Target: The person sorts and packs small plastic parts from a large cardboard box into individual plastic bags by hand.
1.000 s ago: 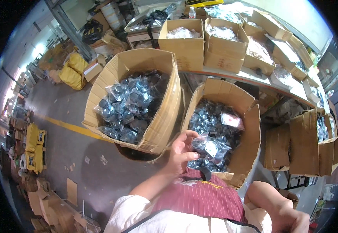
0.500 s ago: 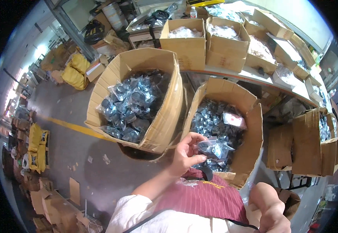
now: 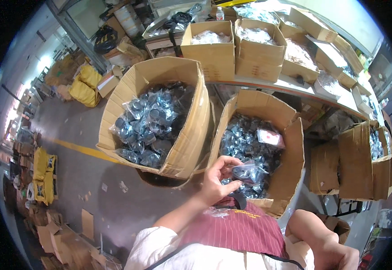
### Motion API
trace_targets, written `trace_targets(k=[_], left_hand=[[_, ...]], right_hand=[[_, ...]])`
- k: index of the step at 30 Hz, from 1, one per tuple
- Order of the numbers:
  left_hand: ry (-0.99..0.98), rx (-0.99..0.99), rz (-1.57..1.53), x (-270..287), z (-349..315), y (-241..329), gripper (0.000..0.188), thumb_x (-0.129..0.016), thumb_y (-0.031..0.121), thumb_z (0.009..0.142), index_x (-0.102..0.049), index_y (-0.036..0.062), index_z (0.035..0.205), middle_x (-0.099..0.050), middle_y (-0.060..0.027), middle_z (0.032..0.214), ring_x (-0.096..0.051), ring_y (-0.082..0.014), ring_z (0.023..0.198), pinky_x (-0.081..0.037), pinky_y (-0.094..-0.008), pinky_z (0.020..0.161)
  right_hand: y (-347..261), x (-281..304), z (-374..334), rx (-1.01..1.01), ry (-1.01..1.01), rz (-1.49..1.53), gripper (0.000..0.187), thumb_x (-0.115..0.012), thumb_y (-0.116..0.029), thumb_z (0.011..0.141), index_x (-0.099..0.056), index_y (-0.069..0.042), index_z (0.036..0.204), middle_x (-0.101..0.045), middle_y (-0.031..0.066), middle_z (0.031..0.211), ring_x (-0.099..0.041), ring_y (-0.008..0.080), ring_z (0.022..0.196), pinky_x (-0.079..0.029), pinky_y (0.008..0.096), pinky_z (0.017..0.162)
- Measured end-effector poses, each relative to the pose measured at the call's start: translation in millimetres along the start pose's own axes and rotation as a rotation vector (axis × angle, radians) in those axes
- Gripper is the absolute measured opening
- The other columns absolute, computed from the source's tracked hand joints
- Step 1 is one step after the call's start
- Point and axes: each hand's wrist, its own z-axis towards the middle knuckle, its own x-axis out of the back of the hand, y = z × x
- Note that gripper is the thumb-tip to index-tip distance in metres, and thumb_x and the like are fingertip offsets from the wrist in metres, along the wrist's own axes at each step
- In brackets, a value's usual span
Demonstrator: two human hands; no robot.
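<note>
My left hand (image 3: 219, 179) is over the near edge of the right-hand carton (image 3: 290, 166), thumb and fingers closed on a small clear plastic bag (image 3: 250, 172) with a dark item inside. What that item is, I cannot make out. Below it, the carton holds a heap of similar bagged dark parts (image 3: 239, 135), with a white and pink packet (image 3: 270, 138) lying on top. My right hand (image 3: 348, 259) is low at the right, away from the carton and partly cut off by the lower edge; its fingers do not show clearly.
Left of this carton stands a larger open carton (image 3: 195, 135) full of bagged dark round parts (image 3: 153, 119). Behind, a long bench (image 3: 315, 92) carries several open boxes. More cartons (image 3: 355, 168) stand at the right. Yellow sacks (image 3: 85, 85) and cardboard scraps (image 3: 87, 223) lie leftward.
My right hand has moved outward to the right along the lower edge. The left hand still holds the bag, which has tilted slightly. The view has shifted a little.
</note>
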Motion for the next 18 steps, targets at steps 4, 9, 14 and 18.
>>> trace_targets(k=[4,9,14,18], left_hand=[[-0.213,0.011,-0.019,-42.5,22.7,-2.5,0.051,-0.07,-0.011,0.078,-0.052,0.0024,0.124,-0.06,-0.0082,0.122,-0.061,-0.0157,0.114,-0.049,-0.0324,0.102],[-0.102,0.039,-0.062,-20.1,16.4,-4.5,0.052,-0.071,-0.011,0.078,-0.052,0.001,0.124,-0.059,-0.009,0.123,-0.059,-0.0177,0.116,-0.048,-0.0338,0.102],[-0.071,0.024,-0.087,-15.5,17.9,0.8,0.051,-0.072,-0.01,0.078,-0.052,-0.0006,0.124,-0.059,-0.0091,0.122,-0.059,-0.0175,0.116,-0.047,-0.0335,0.102],[-0.059,0.025,-0.079,-16.2,18.8,-0.9,0.05,-0.072,-0.009,0.078,-0.054,-0.0001,0.123,-0.06,-0.0095,0.121,-0.059,-0.0171,0.115,-0.047,-0.0329,0.103]], right_hand=[[84.8,-20.9,43.2,2.061,0.112,0.541,0.025,-0.056,0.009,0.082,-0.069,-0.012,0.081,-0.064,-0.0042,0.079,-0.067,0.0082,0.079,-0.056,0.0276,0.08],[27.6,-37.4,93.4,1.835,0.051,0.215,0.028,-0.054,0.016,0.079,-0.07,-0.002,0.092,-0.064,-0.0036,0.079,-0.068,0.0054,0.076,-0.05,0.017,0.065],[28.3,-48.3,105.4,2.148,0.286,0.385,0.024,-0.053,0.011,0.079,-0.072,-0.003,0.085,-0.068,-0.0015,0.075,-0.065,0.0052,0.066,-0.052,0.0203,0.059],[43.7,-75.9,92.5,2.039,0.607,0.662,0.012,-0.063,0.006,0.077,-0.071,-0.003,0.08,-0.07,-0.0008,0.071,-0.067,0.0052,0.062,-0.06,0.0232,0.069]])
